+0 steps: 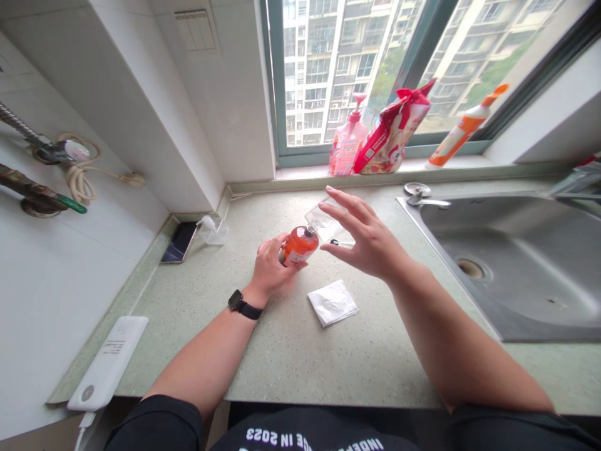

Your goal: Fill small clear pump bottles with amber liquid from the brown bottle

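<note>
Head camera, mid-frame: the left hand [271, 266] grips an orange bottle [299, 245] tilted above the counter [282, 351]. The right hand [364, 235], fingers spread wide, pinches a clear bag [326, 223] at the bottle's mouth.

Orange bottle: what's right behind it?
A clear plastic bag held by the right hand sits behind the orange bottle; its contents are mostly hidden by that hand's fingers.
</note>
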`<state>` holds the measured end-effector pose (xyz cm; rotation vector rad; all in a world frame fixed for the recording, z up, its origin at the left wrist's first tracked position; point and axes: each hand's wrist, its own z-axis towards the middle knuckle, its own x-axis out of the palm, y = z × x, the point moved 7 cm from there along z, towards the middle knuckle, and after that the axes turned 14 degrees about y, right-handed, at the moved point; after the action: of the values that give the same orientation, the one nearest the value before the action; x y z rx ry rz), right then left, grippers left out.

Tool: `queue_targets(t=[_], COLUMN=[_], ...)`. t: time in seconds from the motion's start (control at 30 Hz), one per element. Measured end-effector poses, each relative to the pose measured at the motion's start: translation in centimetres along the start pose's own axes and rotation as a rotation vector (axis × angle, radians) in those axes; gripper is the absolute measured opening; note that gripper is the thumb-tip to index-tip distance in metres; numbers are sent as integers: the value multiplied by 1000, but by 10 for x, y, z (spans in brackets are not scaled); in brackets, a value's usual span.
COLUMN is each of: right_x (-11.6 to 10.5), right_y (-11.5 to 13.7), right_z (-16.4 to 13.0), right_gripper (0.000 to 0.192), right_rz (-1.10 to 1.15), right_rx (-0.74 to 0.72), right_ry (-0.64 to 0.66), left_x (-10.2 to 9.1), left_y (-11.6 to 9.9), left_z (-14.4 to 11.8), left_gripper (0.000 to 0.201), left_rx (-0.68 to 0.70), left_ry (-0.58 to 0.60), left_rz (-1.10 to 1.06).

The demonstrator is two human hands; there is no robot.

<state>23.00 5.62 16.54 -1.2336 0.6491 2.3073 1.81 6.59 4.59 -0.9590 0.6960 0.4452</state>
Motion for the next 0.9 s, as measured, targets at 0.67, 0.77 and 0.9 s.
queue_targets(t=[0.67, 0.77, 0.9], right_x=[5, 5, 4], right_y=[5, 5, 5], right_z=[0, 0, 1], right_gripper=[87, 88, 90], right_rz=[9, 21, 16], right_rx=[73, 74, 61], right_ry=[-38, -36, -49], left_x=[2, 2, 2], left_y=[1, 0, 0], left_z=[-2, -2, -2], left_gripper=[79, 79, 77], left_rx=[0, 9, 21], left_ry=[4, 2, -1], left_rz=[-5, -3, -3])
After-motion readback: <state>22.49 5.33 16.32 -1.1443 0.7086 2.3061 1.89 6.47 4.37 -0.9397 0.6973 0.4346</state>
